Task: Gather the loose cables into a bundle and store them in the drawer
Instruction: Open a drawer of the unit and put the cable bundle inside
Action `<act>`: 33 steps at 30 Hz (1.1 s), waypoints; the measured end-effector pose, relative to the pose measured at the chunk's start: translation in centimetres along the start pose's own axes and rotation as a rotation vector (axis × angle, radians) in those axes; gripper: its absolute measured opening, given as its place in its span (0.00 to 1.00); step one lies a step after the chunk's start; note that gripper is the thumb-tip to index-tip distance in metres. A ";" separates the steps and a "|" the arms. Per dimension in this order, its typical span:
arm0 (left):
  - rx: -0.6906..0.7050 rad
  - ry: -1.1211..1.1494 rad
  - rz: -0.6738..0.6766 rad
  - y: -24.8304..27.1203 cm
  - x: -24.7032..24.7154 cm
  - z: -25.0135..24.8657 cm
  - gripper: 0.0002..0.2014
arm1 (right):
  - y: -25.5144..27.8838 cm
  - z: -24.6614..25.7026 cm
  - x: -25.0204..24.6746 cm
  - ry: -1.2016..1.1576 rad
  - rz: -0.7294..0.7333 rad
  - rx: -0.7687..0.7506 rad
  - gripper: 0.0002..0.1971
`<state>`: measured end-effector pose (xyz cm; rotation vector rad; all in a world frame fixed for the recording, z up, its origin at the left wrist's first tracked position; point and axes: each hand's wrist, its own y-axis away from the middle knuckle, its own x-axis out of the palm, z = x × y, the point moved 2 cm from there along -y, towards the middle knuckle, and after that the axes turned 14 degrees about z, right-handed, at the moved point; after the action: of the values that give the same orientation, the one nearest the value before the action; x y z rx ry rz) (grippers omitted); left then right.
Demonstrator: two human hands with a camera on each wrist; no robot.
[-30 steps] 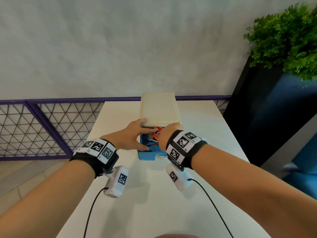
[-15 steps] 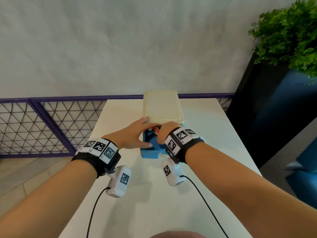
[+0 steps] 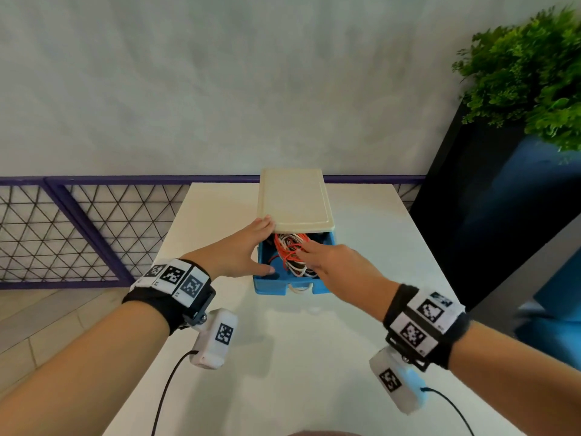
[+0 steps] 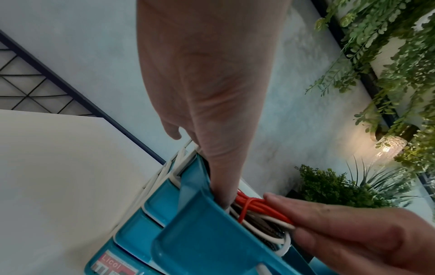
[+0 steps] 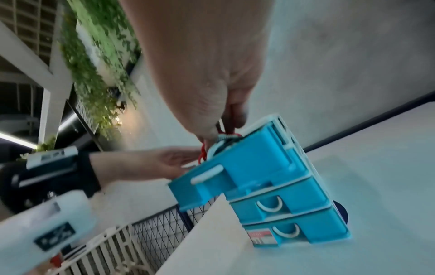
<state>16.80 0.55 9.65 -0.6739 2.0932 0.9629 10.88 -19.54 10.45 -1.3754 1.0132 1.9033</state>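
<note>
A blue drawer (image 3: 273, 286) stands pulled out of a small drawer unit with a cream top (image 3: 294, 196). Inside it lies a bundle of red, white and dark cables (image 3: 287, 247). My left hand (image 3: 262, 247) straddles the drawer's left wall, with straight fingers against the unit's corner and the thumb dipping inside. My right hand (image 3: 309, 251) reaches in from the right, and its straight fingers rest on top of the cables. The left wrist view shows the red cables (image 4: 256, 204) under the right hand's fingers (image 4: 329, 223). In the blurred right wrist view, the open drawer (image 5: 235, 167) juts out above two closed drawers (image 5: 294, 204).
The unit sits at the far middle of a white table (image 3: 283, 357). A purple mesh railing (image 3: 78, 221) runs behind and to the left. A dark planter (image 3: 471, 215) with a green plant (image 3: 528, 73) stands to the right of the table.
My right hand has drawn back toward me and to the right, uncovering the cables in the drawer. My left hand has stayed at the drawer's left side.
</note>
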 end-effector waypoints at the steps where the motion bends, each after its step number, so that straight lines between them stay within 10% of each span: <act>1: 0.004 0.004 0.000 0.0 0.0 0.0 0.50 | -0.6 0.1 0.7 0.088 -0.036 -0.020 0.27; 15: 0.028 0.000 0.010 0.2 -0.5 -0.4 0.50 | -8.2 0.9 0.4 0.104 0.166 -0.051 0.16; 22: -0.058 -0.145 0.128 0.0 -0.5 -0.6 0.65 | -5.7 -4.6 -4.9 -0.234 -0.138 0.137 0.17; 33: -0.086 -0.238 -0.405 -2.3 -1.4 -0.8 0.19 | -6.4 -5.4 -2.7 -0.244 -0.060 0.210 0.16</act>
<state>18.89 -1.18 10.15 -0.9348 1.6329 0.8572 19.59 -20.63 10.48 -1.0164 1.0057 1.8105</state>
